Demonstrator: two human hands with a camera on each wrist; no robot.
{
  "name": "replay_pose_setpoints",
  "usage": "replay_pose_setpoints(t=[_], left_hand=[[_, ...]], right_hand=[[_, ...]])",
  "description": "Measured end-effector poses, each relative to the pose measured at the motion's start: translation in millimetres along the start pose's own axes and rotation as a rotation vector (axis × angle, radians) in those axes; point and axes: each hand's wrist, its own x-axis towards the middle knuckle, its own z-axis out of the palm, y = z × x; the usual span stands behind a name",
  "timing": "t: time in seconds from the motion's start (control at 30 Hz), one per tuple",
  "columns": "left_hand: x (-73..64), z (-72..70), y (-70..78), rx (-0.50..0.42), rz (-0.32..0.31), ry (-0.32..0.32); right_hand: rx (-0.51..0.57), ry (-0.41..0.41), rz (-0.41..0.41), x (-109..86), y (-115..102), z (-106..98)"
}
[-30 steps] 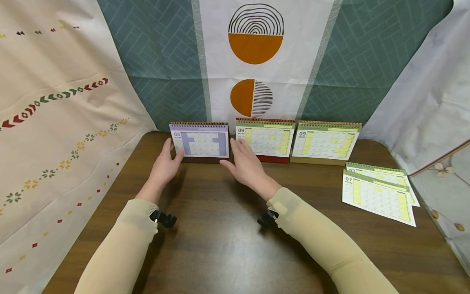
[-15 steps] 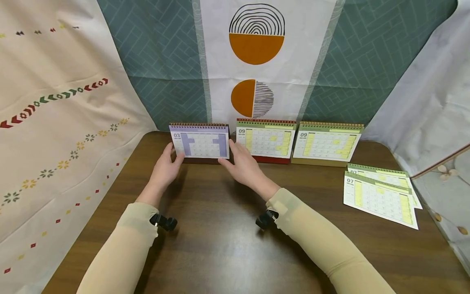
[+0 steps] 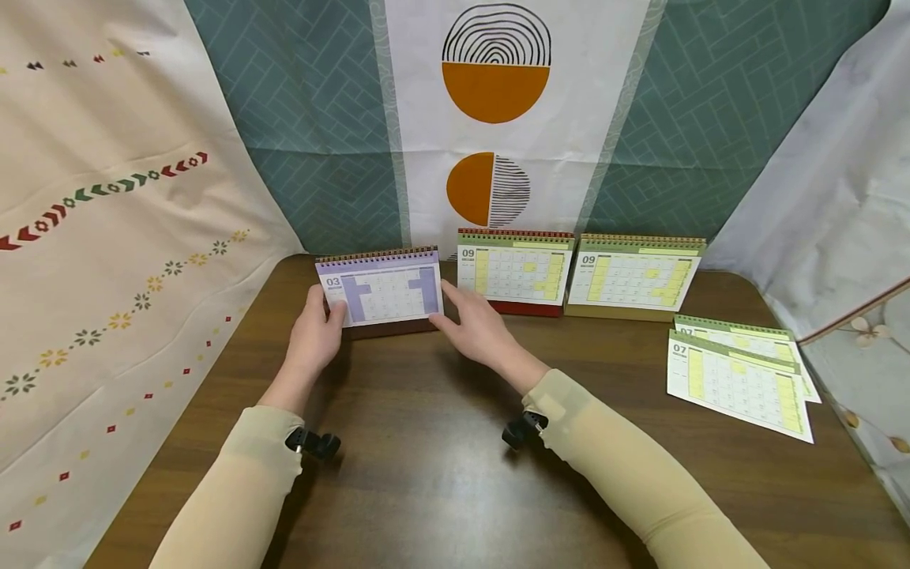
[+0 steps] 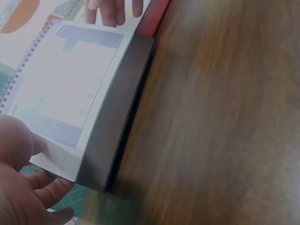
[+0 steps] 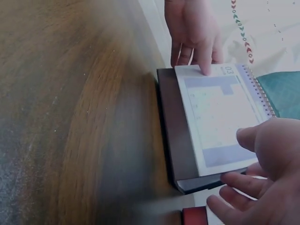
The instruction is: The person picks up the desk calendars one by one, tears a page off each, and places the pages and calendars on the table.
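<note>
A desk calendar (image 3: 384, 294) with a purple page marked 03 and a dark brown base stands tilted at the back left of the wooden table. My left hand (image 3: 313, 328) grips its left side, thumb on the page and fingers behind. On the other side my right hand (image 3: 479, 325) holds the right edge, its thumb (image 5: 247, 137) over the front of the page and its fingers (image 5: 241, 183) at the side. From the left wrist, the calendar's brown base (image 4: 117, 108) shows close over the table.
A red-based calendar (image 3: 515, 270) and a gold-based calendar (image 3: 635, 276), both on 09, stand to the right by the curtain. Two loose 07 calendar sheets (image 3: 735, 389) overlap at the table's right side. The wooden table (image 3: 426, 474) stretches in front.
The purple calendar has come forward and slightly left, away from the curtain, and turned a little. Both hands have closed in on its sides and moved with it.
</note>
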Motion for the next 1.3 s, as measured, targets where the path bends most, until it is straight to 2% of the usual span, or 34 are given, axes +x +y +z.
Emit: replay_pose_setpoints(t=[0.23, 0.33, 0.53, 0.77, 1.07, 1.3], left_hand=[[-13.6, -8.1, 0.1, -0.056, 0.038, -0.008], [-19.0, -14.7, 3.4, -0.089, 0.045, -0.033], [-29.1, -26.7, 16.1, -0.128, 0.036, -0.095], [-40.6, -31.7, 35.1, -0.217, 0.015, -0.143], [-53.0, -29.5, 59.4, -0.351, 0.008, -0.208], [-57.8, -14.6, 79.1, -0.433, 0.027, -0.251]], right_hand=[[0.112, 0.031, -0.027, -6.0, 4.6, -3.8], [0.153, 0.028, -0.02, -9.7, 4.9, -7.5], [0.19, 0.014, 0.018, -20.3, 4.7, -15.9], [0.226, 0.009, 0.032, -37.4, 8.1, -24.1], [0.335, 0.068, 0.047, -62.9, 12.6, -39.9], [0.371, 0.146, 0.088, -81.7, 18.7, -55.9]])
